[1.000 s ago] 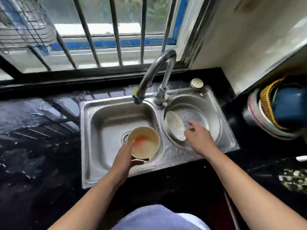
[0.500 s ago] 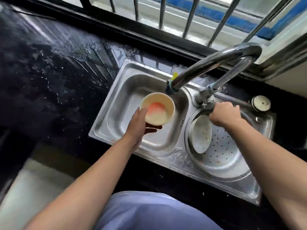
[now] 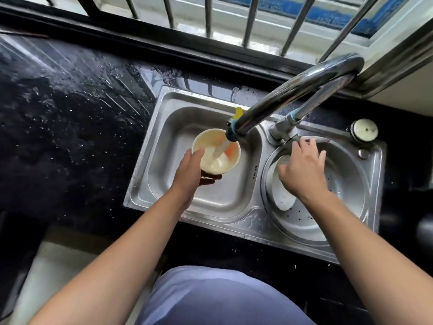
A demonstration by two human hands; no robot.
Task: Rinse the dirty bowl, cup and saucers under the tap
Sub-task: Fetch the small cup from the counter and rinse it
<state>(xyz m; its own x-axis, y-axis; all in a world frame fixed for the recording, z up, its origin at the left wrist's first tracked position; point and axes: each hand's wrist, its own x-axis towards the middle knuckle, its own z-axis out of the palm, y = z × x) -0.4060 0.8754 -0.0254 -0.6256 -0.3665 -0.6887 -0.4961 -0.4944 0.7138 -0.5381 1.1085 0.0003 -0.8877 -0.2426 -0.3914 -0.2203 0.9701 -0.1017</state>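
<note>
A cream bowl (image 3: 210, 160) with an orange smear inside sits under the spout of the curved steel tap (image 3: 293, 90), and water streams into it. My left hand (image 3: 189, 170) grips the bowl by its near rim, over the left basin of the steel sink (image 3: 168, 141). My right hand (image 3: 302, 165) hovers over the round right basin, fingers spread, just below the tap's base and holding nothing. A white saucer (image 3: 283, 198) leans in that right basin, partly hidden under my right hand. No cup is in view.
Wet black countertop (image 3: 70, 118) spreads to the left of the sink. A barred window (image 3: 234, 19) runs along the back. A round white knob (image 3: 364, 129) sits at the sink's back right corner. The right basin floor is perforated.
Water now runs from the tap into the bowl. My right hand has come off the tap's base and opened above the right basin. The bowl moved slightly under the spout.
</note>
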